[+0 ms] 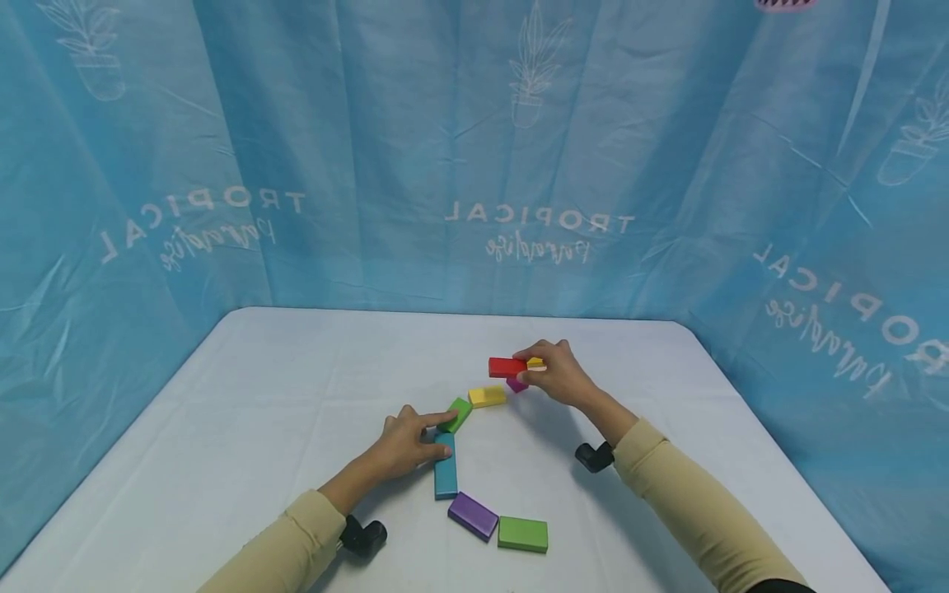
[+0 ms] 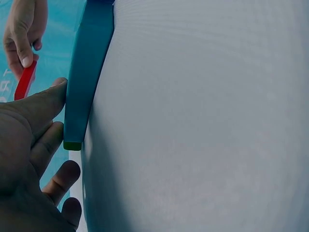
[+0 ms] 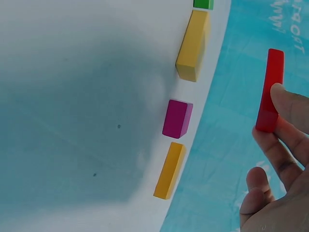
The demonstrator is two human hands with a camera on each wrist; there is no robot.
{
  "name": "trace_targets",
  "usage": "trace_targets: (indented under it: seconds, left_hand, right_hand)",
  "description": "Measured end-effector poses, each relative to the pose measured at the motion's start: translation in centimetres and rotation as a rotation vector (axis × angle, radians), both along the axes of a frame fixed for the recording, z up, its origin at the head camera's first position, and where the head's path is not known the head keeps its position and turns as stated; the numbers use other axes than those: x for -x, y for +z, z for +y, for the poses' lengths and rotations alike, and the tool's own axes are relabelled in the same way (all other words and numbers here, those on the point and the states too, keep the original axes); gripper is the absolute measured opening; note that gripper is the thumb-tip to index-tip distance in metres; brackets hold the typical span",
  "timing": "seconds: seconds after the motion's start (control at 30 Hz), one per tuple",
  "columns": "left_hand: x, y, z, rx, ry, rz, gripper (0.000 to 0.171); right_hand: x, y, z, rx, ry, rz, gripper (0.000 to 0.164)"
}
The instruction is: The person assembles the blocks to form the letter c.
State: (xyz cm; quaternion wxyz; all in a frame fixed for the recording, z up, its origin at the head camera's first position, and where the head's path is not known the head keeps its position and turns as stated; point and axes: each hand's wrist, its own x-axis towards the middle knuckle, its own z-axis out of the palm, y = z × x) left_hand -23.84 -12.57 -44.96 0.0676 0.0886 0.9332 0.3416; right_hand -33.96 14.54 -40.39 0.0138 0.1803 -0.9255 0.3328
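Between thumb and fingers my right hand (image 1: 554, 375) pinches a red block (image 1: 506, 367), held up over the far part of the table. In the right wrist view the red block (image 3: 271, 89) appears apart from the others. My left hand (image 1: 408, 442) reaches in from the left with fingers extended. Its index fingertip touches a green block (image 1: 460, 414), and its thumb lies against a blue block (image 1: 446, 473). A yellow block (image 1: 487, 397) sits beyond the green one. Close below the right hand are a magenta block (image 3: 176, 119) and an orange-yellow block (image 3: 170, 170).
A purple block (image 1: 473, 516) and a light green block (image 1: 522, 534) lie at the near end of the curved row. White cloth covers the table (image 1: 296, 387). Blue printed curtains (image 1: 415, 148) hang behind and at both sides.
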Motion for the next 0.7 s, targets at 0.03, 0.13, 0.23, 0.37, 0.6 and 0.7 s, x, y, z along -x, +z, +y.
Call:
trace_targets:
  seconds: [0.03, 0.13, 0.23, 0.37, 0.6, 0.7]
  left_hand:
    - [0.0, 0.0, 0.0, 0.001, 0.001, -0.001, 0.058]
    - [-0.1, 0.0, 0.0, 0.003, 0.005, -0.004, 0.058]
    - [-0.1, -0.1, -0.1, 0.005, 0.007, -0.005, 0.058]
    - [-0.1, -0.4, -0.1, 0.006, 0.002, -0.001, 0.058]
    - [-0.1, -0.6, 0.0, 0.006, 0.006, -0.003, 0.058]
    - [-0.1, -0.5, 0.0, 0.008, 0.010, -0.007, 0.059]
  right_hand:
    - [-0.2, 0.0, 0.1, 0.003, 0.003, 0.003, 0.037]
    - [-0.5, -0.1, 0.4, 0.001, 0.014, 0.012, 0.037]
    - [-0.9, -0.4, 0.6, -0.001, 0.016, 0.011, 0.037]
    - [-1.3, -0.9, 0.7, -0.008, -0.001, 0.010, 0.036]
    - [-1.8, -1.3, 0.7, -0.003, -0.018, 0.006, 0.037]
    - [-2.0, -1.6, 0.8, -0.005, -0.008, 0.012, 0.037]
